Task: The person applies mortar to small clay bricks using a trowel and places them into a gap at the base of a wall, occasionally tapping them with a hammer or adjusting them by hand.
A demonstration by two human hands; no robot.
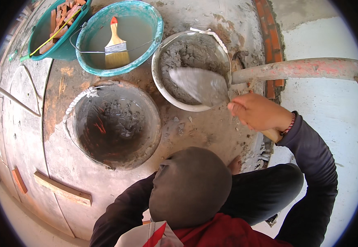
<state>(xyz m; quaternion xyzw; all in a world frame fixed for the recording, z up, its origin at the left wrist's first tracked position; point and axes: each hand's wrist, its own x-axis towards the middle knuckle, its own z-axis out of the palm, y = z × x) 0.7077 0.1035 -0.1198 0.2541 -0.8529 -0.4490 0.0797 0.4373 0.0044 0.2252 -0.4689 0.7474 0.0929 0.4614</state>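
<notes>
My right hand (259,112) is closed around the wooden handle of a trowel (205,85). The grey metal blade, slightly blurred, hangs over a round bucket (159,84) of thick grey mortar (189,51). Whether the blade touches the mortar I cannot tell. My left arm (123,206), in a dark sleeve, reaches forward at the bottom, and its hand is hidden behind a rounded dark grey cloth-covered shape (191,185). Left of the mortar bucket stands a second bucket (153,119) with wet, dark grey mix and a few reddish streaks.
A green tub (160,24) holds cloudy water and a wide paintbrush (116,45). Behind it, broken bricks (61,22) fill another green tub (59,49). A thick pole (298,69) runs in from the right by the brick edging (271,41). A wood strip (63,188) lies at left.
</notes>
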